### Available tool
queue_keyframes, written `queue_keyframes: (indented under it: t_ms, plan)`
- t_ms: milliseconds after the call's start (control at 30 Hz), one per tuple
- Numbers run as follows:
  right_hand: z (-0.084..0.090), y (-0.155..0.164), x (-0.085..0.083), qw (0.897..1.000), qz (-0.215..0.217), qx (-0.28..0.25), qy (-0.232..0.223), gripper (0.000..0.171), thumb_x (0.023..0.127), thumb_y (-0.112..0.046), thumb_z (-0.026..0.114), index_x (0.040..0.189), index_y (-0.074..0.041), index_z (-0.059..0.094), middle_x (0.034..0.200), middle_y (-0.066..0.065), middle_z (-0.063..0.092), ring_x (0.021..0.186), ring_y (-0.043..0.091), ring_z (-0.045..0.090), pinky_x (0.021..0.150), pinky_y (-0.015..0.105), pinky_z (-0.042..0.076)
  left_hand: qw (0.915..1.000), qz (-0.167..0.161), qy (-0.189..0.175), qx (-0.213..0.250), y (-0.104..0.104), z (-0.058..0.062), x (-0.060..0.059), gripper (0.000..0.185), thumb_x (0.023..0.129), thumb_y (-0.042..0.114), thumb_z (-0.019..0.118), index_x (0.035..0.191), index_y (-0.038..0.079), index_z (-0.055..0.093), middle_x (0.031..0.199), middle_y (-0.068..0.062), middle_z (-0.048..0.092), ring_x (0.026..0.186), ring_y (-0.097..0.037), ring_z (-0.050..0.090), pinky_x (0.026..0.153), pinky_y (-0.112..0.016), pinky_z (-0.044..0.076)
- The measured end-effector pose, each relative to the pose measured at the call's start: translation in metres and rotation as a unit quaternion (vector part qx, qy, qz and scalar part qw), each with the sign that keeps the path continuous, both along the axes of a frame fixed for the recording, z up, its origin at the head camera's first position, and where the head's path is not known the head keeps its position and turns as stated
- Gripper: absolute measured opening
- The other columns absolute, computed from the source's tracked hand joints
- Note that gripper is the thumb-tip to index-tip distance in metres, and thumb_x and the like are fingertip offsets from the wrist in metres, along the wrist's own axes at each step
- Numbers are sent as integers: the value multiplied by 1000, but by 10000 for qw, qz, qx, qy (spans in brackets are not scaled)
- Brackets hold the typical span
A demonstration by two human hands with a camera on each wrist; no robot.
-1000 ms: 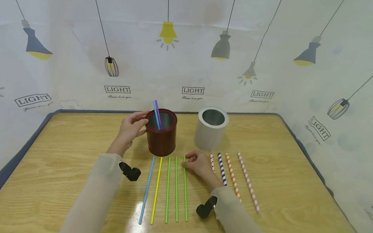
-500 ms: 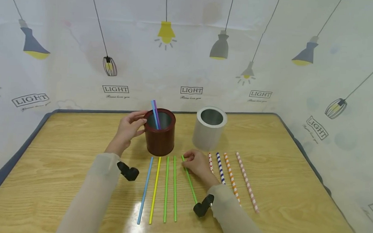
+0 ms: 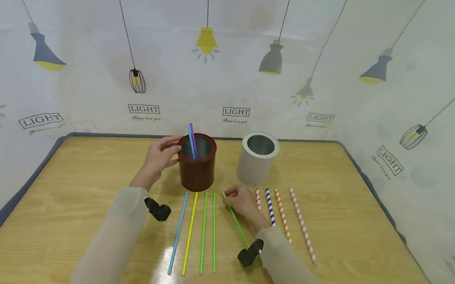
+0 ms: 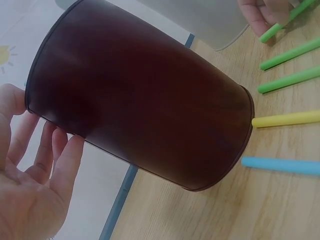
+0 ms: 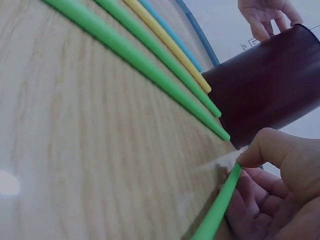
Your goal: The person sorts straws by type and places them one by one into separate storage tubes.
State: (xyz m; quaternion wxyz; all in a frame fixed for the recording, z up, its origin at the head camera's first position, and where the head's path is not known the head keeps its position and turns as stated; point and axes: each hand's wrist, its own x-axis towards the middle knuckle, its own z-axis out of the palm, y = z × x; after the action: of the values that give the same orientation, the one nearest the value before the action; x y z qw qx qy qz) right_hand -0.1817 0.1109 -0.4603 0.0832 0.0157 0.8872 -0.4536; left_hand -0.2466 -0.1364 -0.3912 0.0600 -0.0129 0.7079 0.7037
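My left hand (image 3: 157,160) holds the left side of a dark red can (image 3: 196,174), fingertips at its rim and wall. The can stands upright, with a blue straw (image 3: 191,136) and a purple straw (image 3: 194,141) leaning inside. In front of it, my right hand (image 3: 244,202) pinches the far end of a green straw (image 3: 238,226) between thumb and fingers. That straw slants toward the right wrist, which hides its near end. Left of it lie two more green straws (image 3: 214,231) (image 3: 204,231), a yellow straw (image 3: 190,232) and a light blue straw (image 3: 178,231), roughly side by side.
A white can (image 3: 255,169) stands at the back, right of the red one. Several striped or dotted straws (image 3: 304,227) lie to the right, partly behind my right forearm. The wooden table (image 3: 74,194) ends at a lamp-patterned backdrop (image 3: 168,87).
The right hand has taken hold of the rightmost green straw, whose near end has swung right toward the wrist. The left hand stays at the red can.
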Motion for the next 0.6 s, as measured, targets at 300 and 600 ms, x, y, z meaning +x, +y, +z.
queue_keyframes:
  t_ms: [300, 600]
  plan:
    - [10, 4, -8, 9961, 289, -801, 222, 21, 73, 3, 59, 94, 6, 64, 70, 2, 52, 55, 9, 44, 47, 20, 36, 10000, -17, 40, -28, 1, 1, 0, 37, 92, 11, 53, 129, 9, 51, 120, -10, 50, 105, -20, 51, 86, -44, 46]
    - [55, 6, -18, 9877, 944, -1091, 606, 29, 75, 4, 54, 103, 11, 59, 73, 7, 55, 56, 10, 47, 47, 29, 47, 10000, -2, -65, -31, 0, 2, -2, 38, 92, 11, 53, 130, 9, 51, 122, -11, 49, 106, -21, 50, 86, -44, 46]
